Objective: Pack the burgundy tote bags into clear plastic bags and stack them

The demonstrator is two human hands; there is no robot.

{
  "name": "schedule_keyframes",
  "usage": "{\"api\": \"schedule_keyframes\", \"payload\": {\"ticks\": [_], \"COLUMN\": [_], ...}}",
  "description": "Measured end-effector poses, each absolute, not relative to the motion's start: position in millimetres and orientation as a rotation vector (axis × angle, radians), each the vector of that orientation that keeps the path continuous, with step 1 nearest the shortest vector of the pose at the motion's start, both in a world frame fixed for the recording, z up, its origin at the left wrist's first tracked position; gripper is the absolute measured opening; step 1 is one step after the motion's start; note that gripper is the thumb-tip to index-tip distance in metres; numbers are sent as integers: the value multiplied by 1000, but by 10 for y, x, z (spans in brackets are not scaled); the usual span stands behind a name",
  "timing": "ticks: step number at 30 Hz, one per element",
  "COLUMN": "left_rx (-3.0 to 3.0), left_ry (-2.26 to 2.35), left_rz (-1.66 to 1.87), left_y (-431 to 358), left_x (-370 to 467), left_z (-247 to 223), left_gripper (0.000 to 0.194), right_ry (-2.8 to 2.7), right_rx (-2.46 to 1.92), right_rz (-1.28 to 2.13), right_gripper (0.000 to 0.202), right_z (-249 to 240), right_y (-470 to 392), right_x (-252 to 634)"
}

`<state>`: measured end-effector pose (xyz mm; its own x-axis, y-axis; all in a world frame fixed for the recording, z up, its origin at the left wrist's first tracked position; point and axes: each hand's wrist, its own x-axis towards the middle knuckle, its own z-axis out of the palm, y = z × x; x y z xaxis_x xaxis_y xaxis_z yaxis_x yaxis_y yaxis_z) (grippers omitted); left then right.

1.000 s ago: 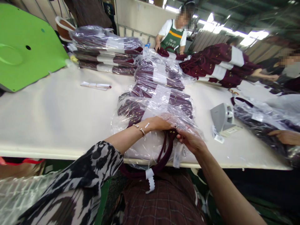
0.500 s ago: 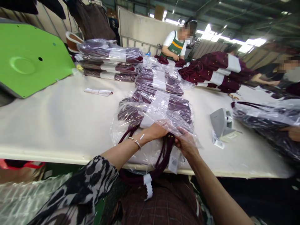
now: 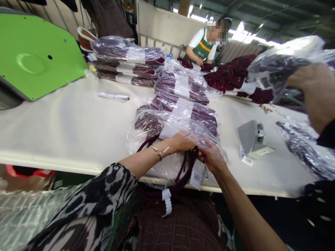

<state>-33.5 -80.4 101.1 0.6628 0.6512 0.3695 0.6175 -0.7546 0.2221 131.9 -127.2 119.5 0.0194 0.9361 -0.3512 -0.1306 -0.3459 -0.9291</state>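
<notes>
In front of me a maroon bag [image 3: 154, 120] lies on the table inside a clear plastic sleeve [image 3: 132, 137], with a white paper band [image 3: 171, 125] round its middle. Its maroon straps [image 3: 180, 186] loop out over the table's front edge, wrapped at one spot with white paper [image 3: 166, 202]. My left hand [image 3: 184, 141] is closed at the near edge, partly under the plastic, its fingertips hidden. Close beside it, my right hand [image 3: 213, 157] pinches the bag's corner near small gold eyelets, film lying over the fingers. A white tag [image 3: 196, 176] hangs below.
Wrapped maroon bags [image 3: 181, 85] continue behind mine, with a wrapped stack [image 3: 128, 61] at back left. A green panel [image 3: 34, 55] stands left, a grey tape dispenser [image 3: 252, 137] right. At right, a co-worker's hand [image 3: 311, 83] lifts a wrapped bundle; another person [image 3: 200, 50] works opposite.
The co-worker at right has raised a plastic-wrapped bundle off the table. My hands have drawn slightly closer together at the maroon bag's edge. The view has shifted a little.
</notes>
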Motion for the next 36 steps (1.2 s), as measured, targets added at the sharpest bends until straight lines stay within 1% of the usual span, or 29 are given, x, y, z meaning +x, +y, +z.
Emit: {"api": "schedule_keyframes", "payload": {"ticks": [3, 6, 10, 14, 19, 24, 27, 30, 33, 36], "left_rx": [2684, 2418, 2051, 1752, 1279, 1236, 1129, 1019, 941, 886], "left_ry": [1205, 1299, 1124, 945, 745, 782, 814, 855, 843, 806], "left_rz": [642, 686, 821, 927, 969, 1025, 1076, 1099, 1128, 1160], "left_y": [-825, -861, -901, -914, -919, -916, -923, -952, -998, -1027], "left_x": [-411, -476, -553, -603, -544, -474, -454, -438, -419, -384], "left_z": [1039, 1089, 1178, 1206, 1088, 1033, 1061, 1098, 1132, 1163], "left_gripper": [24, 26, 21, 17, 18, 20, 18, 14, 16, 23], "right_ry": [-904, -989, -1216, -1347, -1414, -1430, -1421, -1396, -1288, -1099], "right_rx": [-1413, -1469, -1480, -1524, -1526, -1531, -1546, -1522, -1402, -1166], "right_rz": [1516, 1454, 1283, 1193, 1215, 1299, 1335, 1291, 1331, 1525], "right_gripper": [74, 67, 50, 43, 41, 44, 43, 38, 30, 26], "right_z": [1236, 1243, 1228, 1257, 1298, 1237, 1208, 1230, 1269, 1281], "right_y": [-1281, -1286, -1271, -1266, -1273, -1296, -1345, -1388, -1385, -1341], "right_x": [1353, 1418, 1495, 1511, 1523, 1616, 1700, 1753, 1736, 1664]}}
